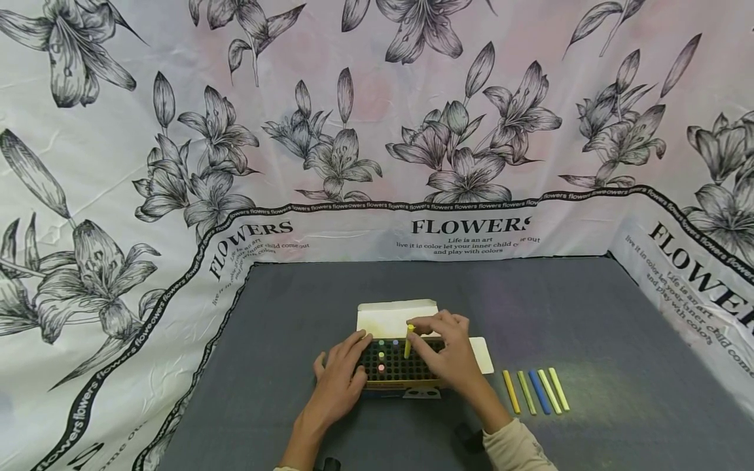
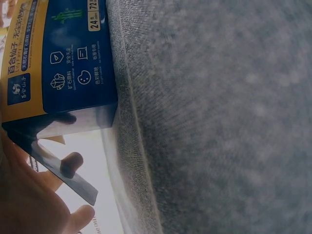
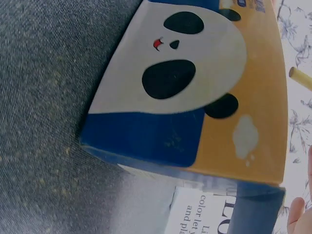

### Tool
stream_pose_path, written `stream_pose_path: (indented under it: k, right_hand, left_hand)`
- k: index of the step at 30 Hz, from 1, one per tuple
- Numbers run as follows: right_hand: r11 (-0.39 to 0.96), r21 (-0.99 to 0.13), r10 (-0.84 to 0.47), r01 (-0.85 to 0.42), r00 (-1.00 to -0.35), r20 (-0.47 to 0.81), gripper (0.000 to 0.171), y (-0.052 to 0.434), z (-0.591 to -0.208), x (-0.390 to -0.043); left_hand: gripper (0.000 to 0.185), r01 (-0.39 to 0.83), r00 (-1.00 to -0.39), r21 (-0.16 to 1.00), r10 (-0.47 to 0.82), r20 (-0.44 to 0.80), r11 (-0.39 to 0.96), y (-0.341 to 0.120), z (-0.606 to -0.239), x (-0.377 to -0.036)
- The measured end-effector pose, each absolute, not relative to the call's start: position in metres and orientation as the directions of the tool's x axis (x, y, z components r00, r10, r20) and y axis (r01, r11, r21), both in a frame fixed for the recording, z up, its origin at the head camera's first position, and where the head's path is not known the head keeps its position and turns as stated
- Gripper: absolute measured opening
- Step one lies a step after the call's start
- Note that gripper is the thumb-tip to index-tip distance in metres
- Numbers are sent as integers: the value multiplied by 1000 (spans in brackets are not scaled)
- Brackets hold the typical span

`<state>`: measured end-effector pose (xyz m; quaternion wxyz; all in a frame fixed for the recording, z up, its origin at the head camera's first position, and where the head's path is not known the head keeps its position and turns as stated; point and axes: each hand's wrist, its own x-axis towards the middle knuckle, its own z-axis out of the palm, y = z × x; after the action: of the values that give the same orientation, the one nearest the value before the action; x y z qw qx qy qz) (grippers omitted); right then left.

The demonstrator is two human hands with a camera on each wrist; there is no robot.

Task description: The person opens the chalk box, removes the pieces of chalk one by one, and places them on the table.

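Note:
An open chalk box (image 1: pixel 400 383) with a dark grid insert stands in the middle of the grey cloth. A few coloured chalk ends (image 1: pixel 381 356) show in its cells. My left hand (image 1: pixel 347 366) holds the box's left end, with the fingers over the rim and the thumb on the side. The left wrist view shows the blue and yellow box side (image 2: pixel 63 58) and my fingertips (image 2: pixel 73 163) at a flap. My right hand (image 1: pixel 419 335) pinches a yellow chalk stick (image 1: pixel 408 343) standing upright in the grid. The panda-printed box face (image 3: pixel 195 83) and the chalk tip (image 3: pixel 300 78) appear in the right wrist view.
Several loose chalk sticks (image 1: pixel 538 391), yellow, green and blue, lie side by side on the cloth to the right of the box. The box lid flap (image 1: pixel 396 315) stands open behind it. A flower-printed backdrop (image 1: pixel 377 163) walls in the grey cloth (image 1: pixel 618 340) on three sides.

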<state>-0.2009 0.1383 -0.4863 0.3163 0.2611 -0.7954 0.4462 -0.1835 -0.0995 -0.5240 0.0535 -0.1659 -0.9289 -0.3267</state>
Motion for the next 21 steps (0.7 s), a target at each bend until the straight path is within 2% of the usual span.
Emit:
stream_pose_path:
  k: [8, 16, 21]
  right_hand:
    - [415, -587, -86, -695, -672, 735, 29, 151, -480, -200]
    - [426, -607, -82, -671, -697, 713, 28, 172, -479, -198]
    - [448, -591, -58, -671, -682, 730, 29, 184, -481, -197]
  left_hand:
    - [56, 341, -939, 614, 280, 198, 712, -100, -525, -184]
    - [56, 351, -936, 609, 282, 210, 711, -100, -526, -183]
    - [56, 358, -934, 596, 283, 220, 719, -100, -527, -184]
